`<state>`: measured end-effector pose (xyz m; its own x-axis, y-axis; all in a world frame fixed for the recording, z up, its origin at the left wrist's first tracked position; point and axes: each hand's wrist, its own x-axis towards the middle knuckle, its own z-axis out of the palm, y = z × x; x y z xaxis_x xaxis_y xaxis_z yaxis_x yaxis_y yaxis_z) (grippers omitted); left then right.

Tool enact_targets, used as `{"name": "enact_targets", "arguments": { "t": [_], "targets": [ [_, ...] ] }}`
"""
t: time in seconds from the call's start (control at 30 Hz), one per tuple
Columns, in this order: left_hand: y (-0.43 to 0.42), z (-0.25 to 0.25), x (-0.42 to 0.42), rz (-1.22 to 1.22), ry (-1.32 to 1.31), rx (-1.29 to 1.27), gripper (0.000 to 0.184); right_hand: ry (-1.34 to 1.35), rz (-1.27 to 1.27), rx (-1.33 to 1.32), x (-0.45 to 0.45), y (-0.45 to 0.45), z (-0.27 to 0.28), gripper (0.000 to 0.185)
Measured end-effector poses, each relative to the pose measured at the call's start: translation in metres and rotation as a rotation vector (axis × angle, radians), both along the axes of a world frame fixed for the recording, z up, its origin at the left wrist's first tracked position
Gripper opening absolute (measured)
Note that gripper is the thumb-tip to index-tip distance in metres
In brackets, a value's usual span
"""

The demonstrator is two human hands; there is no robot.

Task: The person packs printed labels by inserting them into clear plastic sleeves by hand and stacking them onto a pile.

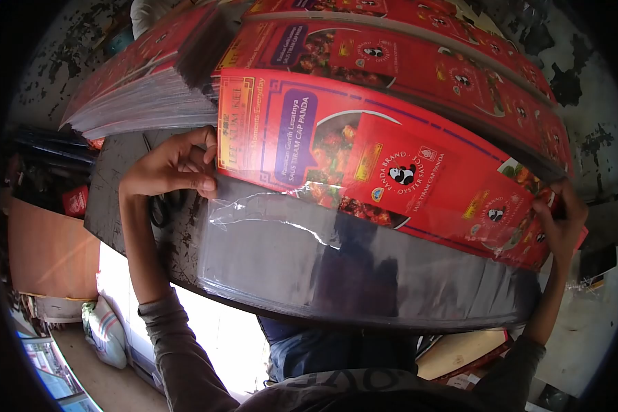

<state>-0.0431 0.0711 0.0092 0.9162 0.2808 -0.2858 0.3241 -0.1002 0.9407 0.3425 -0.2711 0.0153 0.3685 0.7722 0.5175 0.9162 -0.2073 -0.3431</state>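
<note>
A long red printed sheet (419,165) with panda logos and food pictures lies across the middle. My left hand (185,165) pinches its left end between thumb and fingers. At the far right end, my right hand (562,213) has its fingers closed on the sheet's edge. Below the sheet, nearest my body, lies a stack of clear, shiny plastic film (281,261), partly covered by the sheet. More red printed sheets (419,65) lie in rows just beyond.
A thick pile of red sheets (137,82) stands at the upper left. Dark-handled scissors (159,209) lie on the worn dark table (113,185) beside my left wrist. A white sack (105,333) is on the lower left. Part of another person's pale clothing (144,15) shows at the top.
</note>
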Motion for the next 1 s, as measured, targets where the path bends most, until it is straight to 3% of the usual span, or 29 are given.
{"name": "enact_targets", "arguments": {
  "t": [0.13, 0.3, 0.63, 1.0],
  "targets": [
    [-0.009, 0.005, 0.004, 0.081, -0.039, -0.068, 0.026, -0.022, 0.068, 0.12, -0.003, 0.003, 0.001, 0.04],
    [0.001, -0.004, -0.001, -0.011, -0.005, 0.0, 0.025, -0.083, 0.053, -0.052, 0.002, -0.002, 0.005, 0.04],
    [0.002, -0.007, -0.004, -0.021, -0.014, 0.028, 0.025, 0.072, 0.068, 0.022, 0.001, -0.002, 0.004, 0.036],
    [0.002, -0.005, -0.003, -0.054, -0.02, 0.049, 0.026, -0.089, 0.08, -0.061, -0.003, -0.001, 0.012, 0.035]
  ]
}}
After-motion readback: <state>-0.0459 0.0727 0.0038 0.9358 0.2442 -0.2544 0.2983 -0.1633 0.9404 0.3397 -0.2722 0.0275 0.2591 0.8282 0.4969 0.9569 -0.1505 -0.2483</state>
